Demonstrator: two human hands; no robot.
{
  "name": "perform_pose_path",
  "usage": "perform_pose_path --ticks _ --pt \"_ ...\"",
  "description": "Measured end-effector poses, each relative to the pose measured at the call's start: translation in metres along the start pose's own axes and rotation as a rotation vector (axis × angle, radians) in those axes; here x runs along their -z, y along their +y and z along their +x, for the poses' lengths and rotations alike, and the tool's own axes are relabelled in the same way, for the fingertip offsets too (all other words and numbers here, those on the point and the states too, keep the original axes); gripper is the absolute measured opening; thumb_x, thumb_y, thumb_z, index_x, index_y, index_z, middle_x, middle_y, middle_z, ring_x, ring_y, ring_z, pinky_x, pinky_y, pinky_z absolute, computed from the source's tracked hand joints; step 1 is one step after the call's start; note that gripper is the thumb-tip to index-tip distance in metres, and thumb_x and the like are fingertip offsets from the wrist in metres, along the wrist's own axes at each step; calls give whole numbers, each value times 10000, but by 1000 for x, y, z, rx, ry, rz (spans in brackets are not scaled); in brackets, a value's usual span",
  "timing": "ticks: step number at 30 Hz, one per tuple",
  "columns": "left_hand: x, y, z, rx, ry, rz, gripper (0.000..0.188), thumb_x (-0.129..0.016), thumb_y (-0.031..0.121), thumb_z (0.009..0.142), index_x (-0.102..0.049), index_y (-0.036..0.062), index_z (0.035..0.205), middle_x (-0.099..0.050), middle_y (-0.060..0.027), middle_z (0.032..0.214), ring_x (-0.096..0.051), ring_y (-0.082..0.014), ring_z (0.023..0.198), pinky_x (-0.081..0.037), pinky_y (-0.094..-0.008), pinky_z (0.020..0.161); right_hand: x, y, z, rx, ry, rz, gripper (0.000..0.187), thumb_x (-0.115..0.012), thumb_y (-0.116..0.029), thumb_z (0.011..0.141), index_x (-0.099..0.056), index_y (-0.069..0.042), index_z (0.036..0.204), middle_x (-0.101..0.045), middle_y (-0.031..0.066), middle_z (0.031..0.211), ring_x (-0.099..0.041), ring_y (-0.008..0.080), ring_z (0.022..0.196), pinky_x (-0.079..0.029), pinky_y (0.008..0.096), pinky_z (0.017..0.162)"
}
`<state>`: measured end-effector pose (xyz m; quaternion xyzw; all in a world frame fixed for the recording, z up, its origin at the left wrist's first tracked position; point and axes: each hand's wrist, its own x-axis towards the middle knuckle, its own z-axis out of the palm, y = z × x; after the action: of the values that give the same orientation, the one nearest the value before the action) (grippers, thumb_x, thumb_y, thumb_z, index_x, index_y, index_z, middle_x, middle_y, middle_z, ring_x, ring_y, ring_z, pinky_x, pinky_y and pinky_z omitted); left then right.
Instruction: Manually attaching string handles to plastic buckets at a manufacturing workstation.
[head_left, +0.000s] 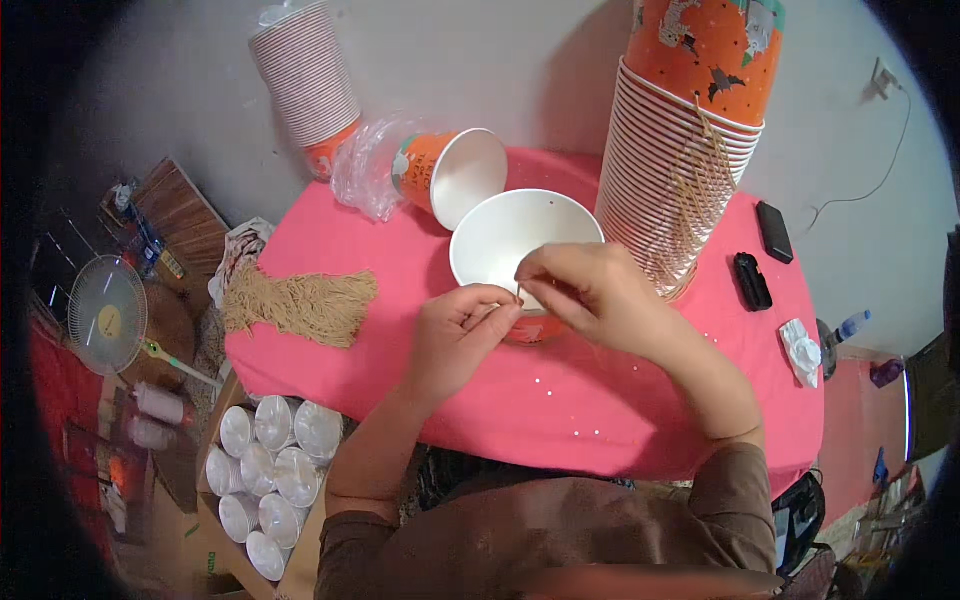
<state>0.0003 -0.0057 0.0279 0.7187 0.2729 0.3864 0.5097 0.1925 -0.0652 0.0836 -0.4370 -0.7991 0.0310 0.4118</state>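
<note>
Your right hand (588, 290), at four o'clock from the bucket (505, 228), pinches a thin strand (519, 291) by the six o'clock rim, its long axis running twelve to six. Your left hand (462, 330), at seven, is narrow beside the strand's lower end; I can't tell whether it grips.

At the right side of the pink table (640, 445), a flat black device (774, 232) lies near a black case (752, 282). A crumpled tissue (800, 352) rests at the edge. From the wall socket (884, 78) hangs a cable (907, 125).
</note>
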Motion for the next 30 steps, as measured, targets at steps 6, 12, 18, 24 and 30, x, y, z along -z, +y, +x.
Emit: perform_pose_path --ticks 6,12,18,24,30 --pt "9 -9 4 72 52 -252 130 -630 108 937 -652 -6 996 -513 79 674 -394 11 546 -299 -183 471 -3 31 -8 -213 -13 8 155 -635 42 800 -616 -17 942 -597 83 826 -593 188 678 -481 300 595" --pt "14 -16 4 122 42 -483 126 -600 127 959 -642 10 983 -480 76 649 -348 6 489 -248 -185 429 -9 17 -19 93 43 -62 146 -717 -24 737 -659 -50 869 -579 57 851 -587 220 765 -455 334 654" --pt "10 -21 4 102 42 -558 134 -582 145 973 -630 20 969 -467 69 625 -323 -1 457 -225 -187 410 -25 11 -17 26 26 -149 148 -762 -91 716 -691 -66 843 -577 58 834 -563 228 732 -433 343 699" --pt "14 -24 4 72 81 -558 134 -583 155 974 -625 28 965 -461 70 619 -324 0 456 -225 -192 407 -18 15 -17 13 -30 -58 142 -754 -63 721 -694 -62 849 -583 56 796 -565 224 726 -422 341 714" --pt "12 -23 3 78 56 -508 144 -591 168 970 -623 27 973 -467 71 624 -329 -1 469 -236 -190 420 -10 13 -19 44 -50 -44 72 -710 -98 766 -661 -69 811 -579 56 729 -598 253 717 -433 377 703"
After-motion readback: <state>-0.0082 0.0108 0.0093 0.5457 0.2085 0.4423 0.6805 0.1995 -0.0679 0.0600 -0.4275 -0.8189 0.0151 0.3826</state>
